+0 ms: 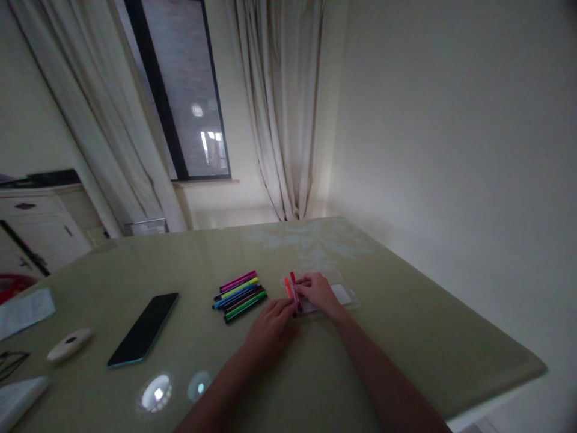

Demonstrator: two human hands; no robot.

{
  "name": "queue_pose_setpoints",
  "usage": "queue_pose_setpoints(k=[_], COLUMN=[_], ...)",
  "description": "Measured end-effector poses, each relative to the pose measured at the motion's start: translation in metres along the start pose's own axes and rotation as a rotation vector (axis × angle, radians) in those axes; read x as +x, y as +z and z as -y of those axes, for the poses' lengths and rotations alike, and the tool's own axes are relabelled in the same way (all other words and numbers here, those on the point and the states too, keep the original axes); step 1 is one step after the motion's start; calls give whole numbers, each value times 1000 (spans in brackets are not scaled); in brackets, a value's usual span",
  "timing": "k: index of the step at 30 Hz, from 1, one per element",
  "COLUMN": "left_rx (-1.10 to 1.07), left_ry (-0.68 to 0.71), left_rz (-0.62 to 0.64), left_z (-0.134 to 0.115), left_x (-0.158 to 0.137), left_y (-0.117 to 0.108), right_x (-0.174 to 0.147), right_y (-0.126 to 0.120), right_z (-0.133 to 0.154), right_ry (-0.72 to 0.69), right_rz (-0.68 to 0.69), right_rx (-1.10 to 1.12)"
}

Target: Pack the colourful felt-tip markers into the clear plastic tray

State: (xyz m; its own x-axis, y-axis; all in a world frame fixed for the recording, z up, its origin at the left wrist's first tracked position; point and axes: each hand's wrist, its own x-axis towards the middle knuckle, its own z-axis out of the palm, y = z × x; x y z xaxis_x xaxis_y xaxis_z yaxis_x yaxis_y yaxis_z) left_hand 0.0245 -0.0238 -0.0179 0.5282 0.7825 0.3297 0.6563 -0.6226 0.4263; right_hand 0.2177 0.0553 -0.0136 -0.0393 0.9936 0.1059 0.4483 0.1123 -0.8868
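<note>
Hands (318, 291) on markers (288, 287), unreadable from here

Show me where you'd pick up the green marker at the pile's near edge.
I'd pinch the green marker around mid-barrel, coming from above and the near side: it is a slim stick lying lengthwise on the table, and the other markers crowd its far side.

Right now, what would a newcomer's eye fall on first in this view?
Likely the cluster of bright markers lying on the green table, left of the hands. Next, the left hand and right hand, close together at a clear plastic case, an orange marker near their fingers. Then the dark phone, farther left.
</note>
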Motion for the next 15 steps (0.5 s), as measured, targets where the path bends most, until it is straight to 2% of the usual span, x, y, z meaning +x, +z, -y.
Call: queue_pose_setpoints(k=[3, 11, 15], left_rx=[15, 35, 32], left_ry=[6, -27, -62], left_rz=[0, 20, -10], left_z=[0, -2, 2], left_x=[1, 2, 4], left_y=[1, 5, -4], right_x=[-6, -6, -7], right_y=[3, 8, 8], right_z=[4, 7, 6], right_ry=[14, -12, -50], right_rz=[31, 6, 17], right_rx=[-100, -224, -232])
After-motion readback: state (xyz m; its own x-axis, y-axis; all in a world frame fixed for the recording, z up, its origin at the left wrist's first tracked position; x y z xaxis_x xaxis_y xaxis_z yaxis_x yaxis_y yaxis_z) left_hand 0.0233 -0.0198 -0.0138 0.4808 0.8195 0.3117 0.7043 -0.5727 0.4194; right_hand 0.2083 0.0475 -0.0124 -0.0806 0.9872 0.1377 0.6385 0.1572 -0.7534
